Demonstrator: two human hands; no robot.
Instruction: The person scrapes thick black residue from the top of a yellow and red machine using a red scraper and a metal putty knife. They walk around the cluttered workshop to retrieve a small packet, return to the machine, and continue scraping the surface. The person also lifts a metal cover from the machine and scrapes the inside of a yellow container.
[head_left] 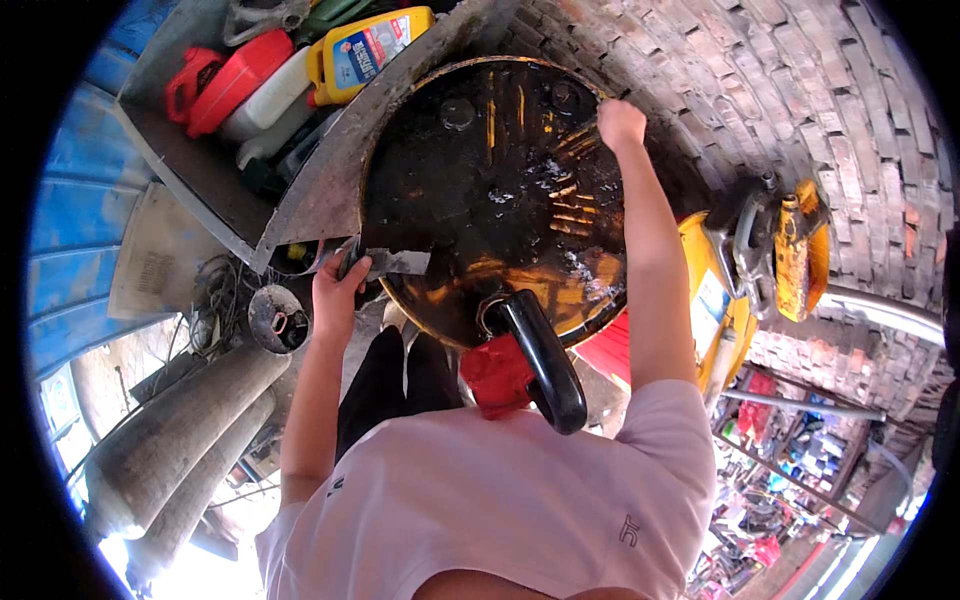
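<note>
In front of me stands a large drum (pixel 440 190), its dark, oily top streaked with yellow. My left hand (pixel 338 285) is closed around a flat grey scraper (pixel 405 262), whose blade reaches over the drum's left edge. At the far right of the drum, my right hand (pixel 622 122) is closed at the rim and seems to grip it; the fingers are partly hidden. Between my body and the drum's near edge is a red object (pixel 498 375) with a thick black curved handle (pixel 548 365).
A metal bin (pixel 185 205) at the far left holds a red jug (pixel 240 80), a yellow jug (pixel 370 55) and other containers. Grey gas cylinders (pixel 185 435) lean at the left. Yellow containers (pixel 795 250) stand by the brick wall (pixel 800 100) at the right. Several small items crowd the lower right.
</note>
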